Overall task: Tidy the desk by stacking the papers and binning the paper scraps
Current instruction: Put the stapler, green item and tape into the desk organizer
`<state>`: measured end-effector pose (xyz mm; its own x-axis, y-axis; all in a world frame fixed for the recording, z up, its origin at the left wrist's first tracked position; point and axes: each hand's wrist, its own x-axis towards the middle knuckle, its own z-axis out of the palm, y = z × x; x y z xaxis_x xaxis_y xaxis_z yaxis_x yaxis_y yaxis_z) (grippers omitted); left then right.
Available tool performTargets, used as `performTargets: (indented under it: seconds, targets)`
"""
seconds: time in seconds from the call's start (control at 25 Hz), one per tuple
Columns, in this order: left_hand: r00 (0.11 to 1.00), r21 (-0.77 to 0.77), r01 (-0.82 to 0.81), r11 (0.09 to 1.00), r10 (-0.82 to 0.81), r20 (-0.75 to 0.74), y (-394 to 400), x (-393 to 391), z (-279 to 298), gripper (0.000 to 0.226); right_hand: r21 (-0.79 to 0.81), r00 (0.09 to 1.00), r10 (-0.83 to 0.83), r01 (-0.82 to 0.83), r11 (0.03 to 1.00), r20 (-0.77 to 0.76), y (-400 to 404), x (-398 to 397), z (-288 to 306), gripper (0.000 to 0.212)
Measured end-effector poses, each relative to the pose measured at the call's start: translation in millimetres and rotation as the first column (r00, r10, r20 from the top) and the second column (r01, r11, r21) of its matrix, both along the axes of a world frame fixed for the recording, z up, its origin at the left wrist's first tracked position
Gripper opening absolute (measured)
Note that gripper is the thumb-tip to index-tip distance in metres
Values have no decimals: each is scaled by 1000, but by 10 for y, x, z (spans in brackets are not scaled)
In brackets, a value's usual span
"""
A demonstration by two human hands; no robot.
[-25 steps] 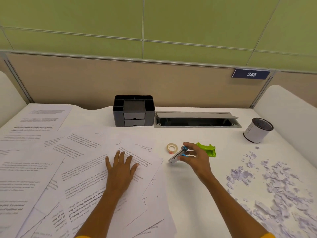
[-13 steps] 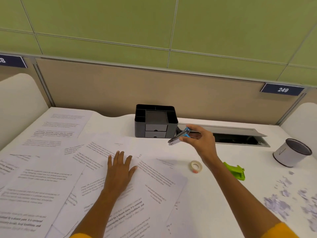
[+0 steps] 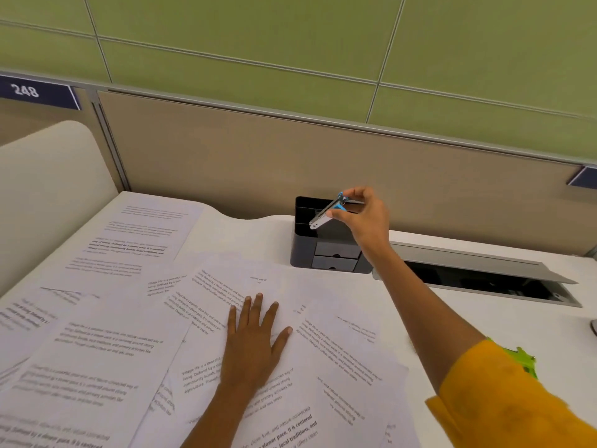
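The loose white printed sheets of paper [image 3: 135, 347] lie where they were a second ago, fanned and overlapping across the left and middle of my white worktop [image 3: 484, 321], none stacked yet. My left hand [image 3: 255, 341] has not shifted: it rests flat on the sheets, palm down, fingers straight and slightly spread. My right hand [image 3: 363, 218] has changed most. A second ago it was low by the tape roll; half a second ago it was level with the organiser's front; now it is raised over the black plastic box-shaped desk organiser [image 3: 323, 250], fingers and thumb pinching the small blue-and-silver metal stapler [image 3: 329, 211], which tilts with its silver end down toward the open top compartments. The view has swung left, so the scraps and the white cup have dropped out of frame.

On the nearest sheets I can read "Village life is a peaceful", "slower pace. It is centered" and "local traditions, and"; the finer print blurs. A dark blue plate [image 3: 35, 93] on the partition reads "248".

The organiser has two small grey drawers in its front. Beside it sits a long grey metal cable slot [image 3: 478, 276] with a hinged flap. A lime-green plastic thing [image 3: 525, 360] peeks out behind my mustard-yellow fabric sleeve [image 3: 504, 402]. The partition is beige and matt, with green panels above.
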<state>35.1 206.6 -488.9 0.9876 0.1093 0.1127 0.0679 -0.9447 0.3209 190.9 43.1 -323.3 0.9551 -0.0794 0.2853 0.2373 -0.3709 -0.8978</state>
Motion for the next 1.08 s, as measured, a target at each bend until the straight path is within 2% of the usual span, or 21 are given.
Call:
performTargets:
  seconds: [0.32, 0.72, 0.96, 1.08]
  targets:
    - [1000, 21, -11, 1000, 10, 21, 13, 18, -60, 69, -140, 997, -3, -8, 990, -74, 251, 204, -234, 20]
    - [1000, -2, -16, 1000, 16, -10, 17, 20, -53, 66, -257, 995, 25, -50, 965, -99, 298, 274, -472, 30]
    - [1000, 16, -15, 1000, 16, -6, 19, 20, -62, 65, -366, 993, 111, -120, 923, -46, 331, 287, -566, 22]
    - [1000, 20, -16, 1000, 16, 4, 18, 22, -77, 65, -344, 992, 104, -120, 931, -64, 347, 264, -552, 27]
